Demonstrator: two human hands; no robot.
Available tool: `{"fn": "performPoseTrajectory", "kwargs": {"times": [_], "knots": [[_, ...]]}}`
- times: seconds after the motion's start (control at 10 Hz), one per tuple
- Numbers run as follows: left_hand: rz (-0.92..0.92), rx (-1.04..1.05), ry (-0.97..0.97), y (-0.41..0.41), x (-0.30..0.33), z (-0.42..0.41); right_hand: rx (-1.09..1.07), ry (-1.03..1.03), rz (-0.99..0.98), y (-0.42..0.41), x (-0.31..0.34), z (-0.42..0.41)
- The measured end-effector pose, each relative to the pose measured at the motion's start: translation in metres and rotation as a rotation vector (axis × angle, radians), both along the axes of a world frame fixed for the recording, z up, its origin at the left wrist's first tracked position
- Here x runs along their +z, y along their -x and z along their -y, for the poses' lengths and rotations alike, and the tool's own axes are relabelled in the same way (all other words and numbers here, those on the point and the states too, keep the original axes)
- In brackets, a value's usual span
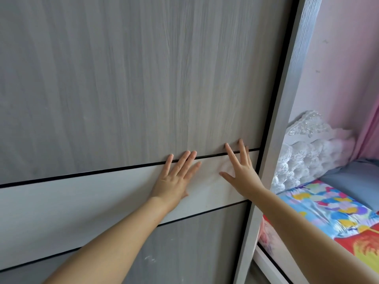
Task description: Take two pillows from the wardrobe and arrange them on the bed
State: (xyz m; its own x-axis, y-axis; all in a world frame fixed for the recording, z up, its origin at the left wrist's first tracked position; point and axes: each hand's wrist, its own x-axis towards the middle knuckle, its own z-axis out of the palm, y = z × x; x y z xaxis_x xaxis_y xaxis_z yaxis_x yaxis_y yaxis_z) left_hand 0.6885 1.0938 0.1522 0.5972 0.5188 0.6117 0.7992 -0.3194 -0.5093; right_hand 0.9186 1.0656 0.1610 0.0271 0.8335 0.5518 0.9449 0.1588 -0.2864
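Observation:
A grey wood-grain wardrobe door (127, 83) fills most of the view, with a pale horizontal band (82, 197) across it. My left hand (174, 179) lies flat on that band, fingers spread. My right hand (241, 171) also presses flat against the band, close to the door's right edge. Both hands hold nothing. The door is shut against the wardrobe's grey side frame (281, 130). To the right lies the bed (336, 210) with a colourful flowered sheet. No pillows from inside the wardrobe are visible.
A white tufted headboard (307, 144) stands against a pink wall (340, 58). A blue-grey cushion or cover (354, 181) lies at the head of the bed. The bed sits close beside the wardrobe's right side.

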Motion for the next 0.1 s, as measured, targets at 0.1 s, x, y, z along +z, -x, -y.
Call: {"fn": "performPoseTrajectory", "kwargs": {"times": [0.1], "knots": [[0.098, -0.191, 0.037, 0.0052, -0.0384, 0.0211, 0.078, -0.113, -0.096, -0.0125, 0.0238, 0.0315]]}}
